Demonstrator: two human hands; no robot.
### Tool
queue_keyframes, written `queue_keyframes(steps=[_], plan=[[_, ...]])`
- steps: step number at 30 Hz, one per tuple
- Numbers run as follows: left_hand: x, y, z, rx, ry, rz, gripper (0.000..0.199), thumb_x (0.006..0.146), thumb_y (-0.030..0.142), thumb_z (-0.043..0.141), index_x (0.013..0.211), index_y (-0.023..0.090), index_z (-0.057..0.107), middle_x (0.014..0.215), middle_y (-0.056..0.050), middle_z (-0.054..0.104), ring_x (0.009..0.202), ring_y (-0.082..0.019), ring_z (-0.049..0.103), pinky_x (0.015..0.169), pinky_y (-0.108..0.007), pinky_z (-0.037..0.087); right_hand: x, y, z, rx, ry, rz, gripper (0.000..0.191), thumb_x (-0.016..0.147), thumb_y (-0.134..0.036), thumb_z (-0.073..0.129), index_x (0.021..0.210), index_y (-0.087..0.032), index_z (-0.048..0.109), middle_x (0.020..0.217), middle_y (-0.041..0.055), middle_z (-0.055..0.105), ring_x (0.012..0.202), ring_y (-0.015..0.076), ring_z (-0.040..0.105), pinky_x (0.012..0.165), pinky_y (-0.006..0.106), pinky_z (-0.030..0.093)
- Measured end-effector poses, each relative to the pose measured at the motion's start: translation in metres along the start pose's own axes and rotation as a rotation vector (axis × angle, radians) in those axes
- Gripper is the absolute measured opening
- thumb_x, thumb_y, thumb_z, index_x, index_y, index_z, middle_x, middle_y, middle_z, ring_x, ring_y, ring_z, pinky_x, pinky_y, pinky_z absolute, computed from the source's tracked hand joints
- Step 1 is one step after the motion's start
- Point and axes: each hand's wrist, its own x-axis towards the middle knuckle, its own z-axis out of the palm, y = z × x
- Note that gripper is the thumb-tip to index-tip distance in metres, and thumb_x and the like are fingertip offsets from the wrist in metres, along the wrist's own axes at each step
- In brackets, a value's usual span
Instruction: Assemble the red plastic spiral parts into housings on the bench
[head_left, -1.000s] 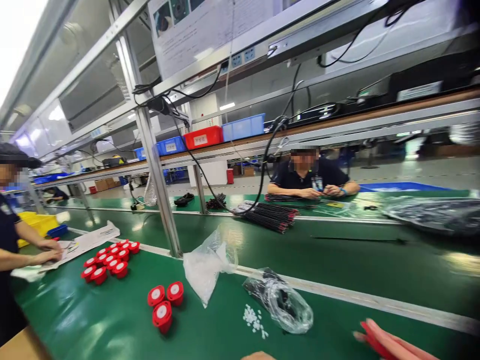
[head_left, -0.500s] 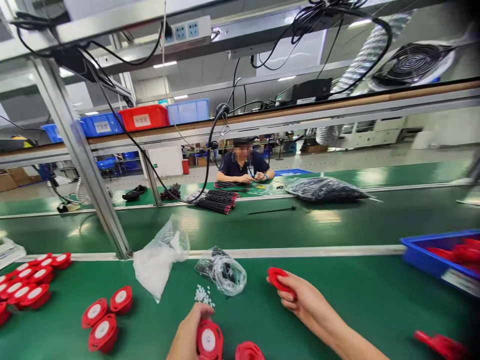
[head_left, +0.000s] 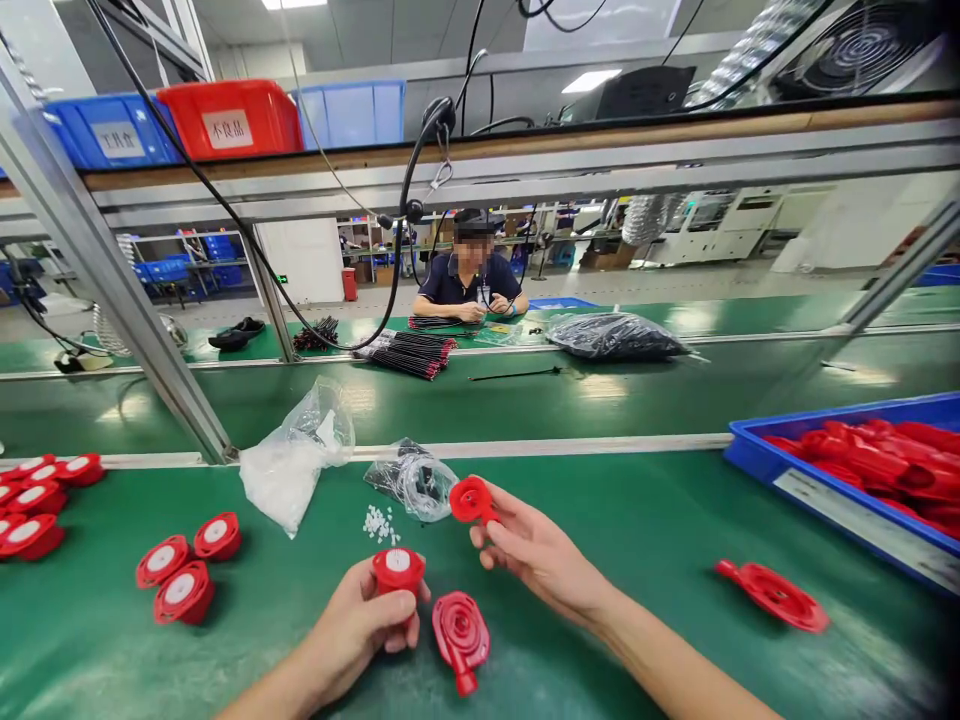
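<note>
My left hand grips a red housing with a white disc, low in the middle of the green table. To its upper right, my right hand pinches a smaller round red part between thumb and fingers. Between and below the hands lies a red spiral part with a spout, touched by neither. Small white pieces are scattered just above my left hand. Beside them is a clear bag with dark contents.
Several red housings with white discs stand at the left. A blue bin of red parts is at the right, near a loose red part. A bag of white pieces lies behind. Across the bench sits a person.
The view has tilted down and shifted right. My left hand has lifted and turned the red housing. My right hand has come closer to it, with its round red part now facing the camera.
</note>
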Motion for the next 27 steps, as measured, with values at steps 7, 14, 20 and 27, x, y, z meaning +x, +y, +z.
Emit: queue_keyframes(steps=[7,14,20,27], plan=[[-0.004,-0.005,0.005,0.148,-0.029,0.085,0.05,0.064,0.029,0.096,0.088,0.019,0.054,0.069,0.007,0.055,0.062,-0.008,0.042,0.058,-0.021,0.033,-0.023,0.011,0.029,-0.745,-0.077,-0.289,0.049,0.098,-0.029,0.066,0.145,-0.024,0.051,0.12,0.011,0.062,0.091,0.0204,0.061,0.082,0.035,0.056],[-0.003,-0.003,0.003,0.339,0.013,0.161,0.046,0.066,0.03,0.095,0.097,0.017,0.064,0.081,0.002,0.066,0.071,-0.013,0.055,0.066,-0.024,0.043,-0.03,0.007,0.035,-0.912,-0.163,-0.613,0.058,0.099,-0.02,0.059,0.154,-0.024,0.044,0.145,0.0169,0.051,0.128,0.0308,0.056,0.1,0.042,0.056],[-0.003,0.007,-0.003,0.196,-0.004,0.09,0.054,0.083,0.062,0.077,0.111,0.019,0.06,0.098,-0.007,0.07,0.076,-0.019,0.067,0.068,-0.032,0.054,-0.028,0.008,0.032,-0.81,-0.093,-0.519,0.049,0.099,-0.024,0.061,0.147,-0.025,0.05,0.139,0.0157,0.054,0.101,0.0245,0.063,0.078,0.036,0.058],[-0.001,0.01,-0.006,0.119,-0.009,0.051,0.072,0.076,0.055,0.088,0.129,0.017,0.057,0.102,-0.011,0.074,0.083,-0.024,0.072,0.072,-0.034,0.055,-0.025,0.004,0.028,-0.605,-0.017,-0.348,0.04,0.103,-0.037,0.059,0.141,-0.024,0.055,0.123,0.0102,0.061,0.098,0.0216,0.063,0.081,0.032,0.056]])
